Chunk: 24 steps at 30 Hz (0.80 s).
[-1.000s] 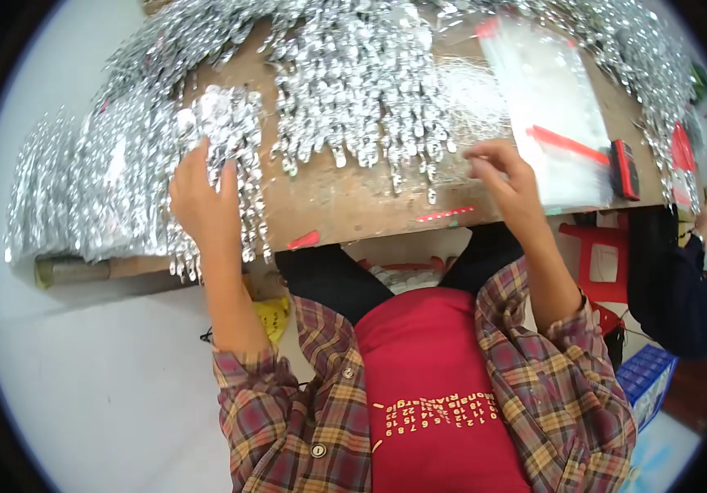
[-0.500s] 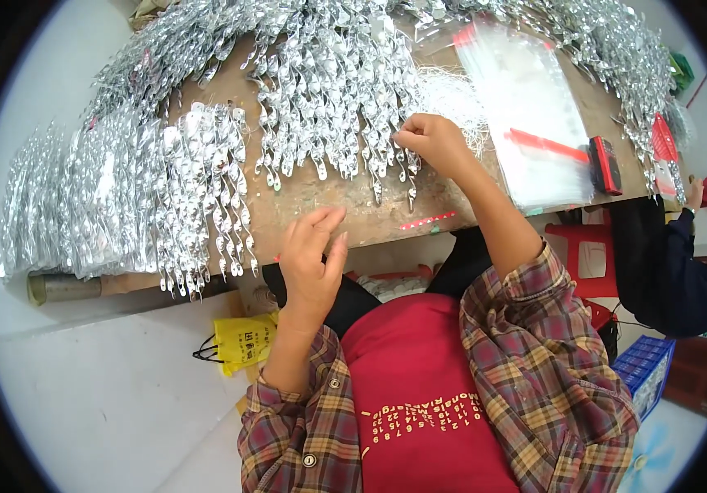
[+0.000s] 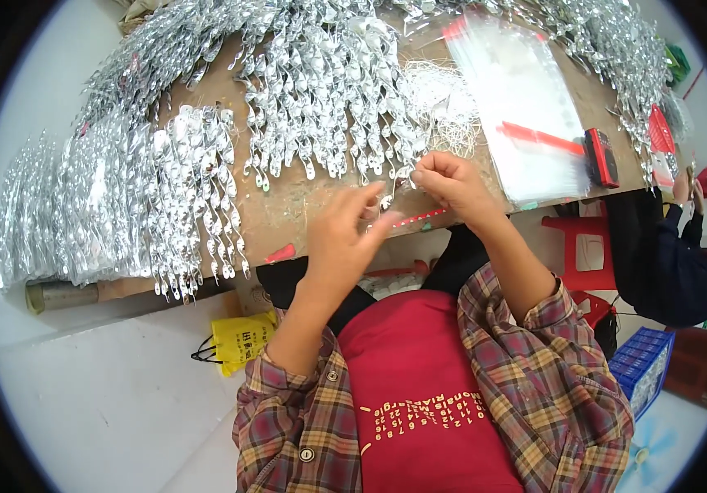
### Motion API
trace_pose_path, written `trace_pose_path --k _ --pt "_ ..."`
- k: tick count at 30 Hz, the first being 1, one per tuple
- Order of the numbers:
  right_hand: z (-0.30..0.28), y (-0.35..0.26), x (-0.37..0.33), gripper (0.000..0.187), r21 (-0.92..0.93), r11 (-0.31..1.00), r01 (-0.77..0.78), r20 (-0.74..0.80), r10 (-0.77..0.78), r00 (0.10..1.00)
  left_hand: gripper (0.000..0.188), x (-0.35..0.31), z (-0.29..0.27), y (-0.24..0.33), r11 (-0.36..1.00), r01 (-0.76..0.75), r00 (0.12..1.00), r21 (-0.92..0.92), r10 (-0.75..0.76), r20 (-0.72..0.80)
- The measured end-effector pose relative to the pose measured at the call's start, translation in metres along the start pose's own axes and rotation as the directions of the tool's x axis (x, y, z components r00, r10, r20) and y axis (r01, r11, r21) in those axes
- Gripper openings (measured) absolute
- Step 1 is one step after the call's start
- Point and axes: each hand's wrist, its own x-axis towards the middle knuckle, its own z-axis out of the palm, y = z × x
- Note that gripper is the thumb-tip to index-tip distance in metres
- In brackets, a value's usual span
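Silver twisted foil strips point(image 3: 316, 115) lie in a thick row across the middle of the table, their lower ends toward me. My right hand point(image 3: 460, 191) is at the row's near right corner, thumb and forefinger pinched. What sits in the pinch is too small to make out. Close by on the left is my left hand point(image 3: 345, 234), slightly blurred, thumb apart from the bent fingers. One strip's end point(image 3: 386, 201) shows beside its fingertips; whether they touch it, I cannot tell. A red-and-white dotted strip point(image 3: 423, 217) lies on the table edge between the hands.
Bagged foil strips point(image 3: 82, 214) and loose ones fill the table's left. White strings point(image 3: 444, 99) lie behind my right hand, clear plastic bags point(image 3: 526, 107) and a red-black device point(image 3: 601, 158) to its right. A red stool point(image 3: 579, 255) and another person point(image 3: 674, 271) are at the right.
My right hand has come down toward me from the strips. My left hand has moved right and up, close to it. A small red piece now shows on the table's near edge.
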Motion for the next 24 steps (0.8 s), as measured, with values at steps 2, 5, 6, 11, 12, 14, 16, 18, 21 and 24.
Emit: trace_pose_path --k 2,5,6,11,12,14,16,18,21,24 --pt "0.002 0.001 0.001 0.016 0.002 0.999 0.033 0.008 -0.033 0.999 0.035 0.001 0.008 0.002 0.863 -0.231 0.971 0.449 0.173 0.166" --pt "0.002 0.004 0.003 0.018 -0.083 0.995 0.056 0.02 -0.054 0.998 0.035 -0.004 0.017 -0.014 0.825 -0.263 0.965 0.501 0.223 0.14" --pt "0.003 0.003 0.004 0.018 -0.08 0.995 0.054 0.015 -0.053 0.998 0.032 -0.007 0.017 -0.018 0.83 -0.229 0.973 0.509 0.181 0.143" --pt "0.02 -0.029 0.012 0.016 -0.309 0.894 0.325 0.123 -0.301 0.946 0.025 -0.032 0.006 -0.013 0.979 0.026 0.994 0.203 -0.046 0.095" --pt "0.018 -0.035 0.012 0.016 -0.307 0.894 0.326 0.126 -0.301 0.945 0.025 -0.04 0.001 -0.01 0.975 0.222 0.967 0.012 -0.222 0.128" --pt "0.005 -0.042 0.01 0.018 -0.408 0.827 0.387 -0.066 -0.449 0.891 0.025 -0.055 -0.008 -0.017 0.967 0.244 0.966 -0.073 -0.235 0.11" --pt "-0.02 -0.045 0.0 0.023 -0.505 0.813 0.291 -0.263 -0.466 0.845 0.025 -0.069 -0.019 -0.017 0.951 0.264 0.963 -0.163 -0.251 0.094" --pt "-0.037 -0.039 -0.018 0.032 -0.472 0.846 0.249 -0.297 -0.418 0.858 0.024 -0.076 -0.027 -0.015 0.974 0.218 0.969 -0.064 -0.209 0.13" --pt "-0.035 -0.03 -0.042 0.029 0.025 0.998 0.05 -0.125 -0.047 0.991 0.027 -0.086 -0.036 -0.019 0.994 0.05 0.982 0.102 -0.068 0.179" --pt "-0.025 -0.012 -0.057 0.018 -0.033 0.998 -0.048 -0.1 0.045 0.994 0.035 -0.091 -0.041 -0.021 0.978 0.0 0.958 0.21 -0.06 0.281"
